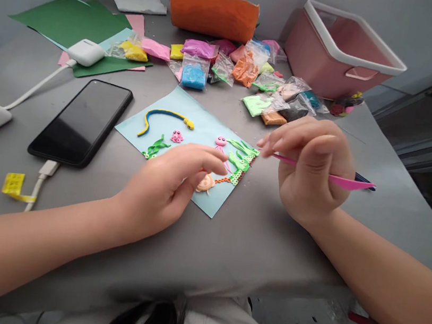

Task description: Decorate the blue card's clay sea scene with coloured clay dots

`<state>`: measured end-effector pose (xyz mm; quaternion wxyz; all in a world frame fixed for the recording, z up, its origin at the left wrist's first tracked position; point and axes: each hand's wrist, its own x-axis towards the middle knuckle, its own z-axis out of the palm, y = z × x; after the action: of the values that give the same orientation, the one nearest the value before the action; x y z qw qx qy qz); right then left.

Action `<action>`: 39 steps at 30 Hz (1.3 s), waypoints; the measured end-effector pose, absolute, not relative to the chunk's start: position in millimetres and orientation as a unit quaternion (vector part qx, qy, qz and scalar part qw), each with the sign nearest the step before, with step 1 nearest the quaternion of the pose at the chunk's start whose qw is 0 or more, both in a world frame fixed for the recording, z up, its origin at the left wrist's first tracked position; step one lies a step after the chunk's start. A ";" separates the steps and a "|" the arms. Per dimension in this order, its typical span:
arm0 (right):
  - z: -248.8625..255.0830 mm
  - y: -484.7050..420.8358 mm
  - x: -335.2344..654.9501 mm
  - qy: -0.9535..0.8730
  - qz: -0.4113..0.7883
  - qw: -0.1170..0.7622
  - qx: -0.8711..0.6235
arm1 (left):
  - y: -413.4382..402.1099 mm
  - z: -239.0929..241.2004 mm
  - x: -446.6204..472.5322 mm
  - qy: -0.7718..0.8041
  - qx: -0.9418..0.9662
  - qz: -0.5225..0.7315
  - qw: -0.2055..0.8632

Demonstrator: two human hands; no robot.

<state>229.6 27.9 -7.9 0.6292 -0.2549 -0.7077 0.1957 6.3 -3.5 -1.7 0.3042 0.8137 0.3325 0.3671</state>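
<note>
My right hand [313, 170] is raised just right of a light blue card [207, 108], its fingers closed round a thin pink clay modelling tool [351, 184]. Over the card's lower part hovers or rests my left hand [168, 182], thumb and fingers apart with nothing seen between them. Clay figures lie on the card: a yellow and blue eel-like strip [166, 113], a small pink creature [177, 136], a pink octopus-like figure [221, 141] and green weed [157, 146]. An orange round figure [205, 183] is partly hidden by my left fingers. More green clay [240, 160] covers the right corner.
Bags of coloured clay [194, 74] lie behind the card. Further back stand an orange box [212, 14] and a pink basket [319, 58]. Left are a phone [80, 121] on a cable, a white earphone case [85, 52] and green paper [70, 21]. A dark pen-like item [364, 178] lies behind my right hand.
</note>
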 end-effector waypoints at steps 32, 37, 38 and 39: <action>13.2 7.4 230.0 -0.884 0.135 0.387 -0.226 | -7.6 11.0 12.8 0.362 0.563 0.391 0.631; 14.5 5.1 229.8 -0.900 0.104 0.376 -0.196 | -6.9 9.9 11.8 0.354 0.566 0.389 0.635; 15.0 4.6 229.6 -0.900 0.100 0.377 -0.196 | -7.0 9.7 11.7 0.352 0.566 0.390 0.635; 15.6 4.2 229.4 -0.899 0.098 0.378 -0.199 | -7.1 9.6 11.6 0.350 0.566 0.390 0.636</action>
<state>229.4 4.2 15.6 0.3779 -0.1994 -0.8988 0.0983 11.6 -7.1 9.6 0.6363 0.5661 0.3500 0.3901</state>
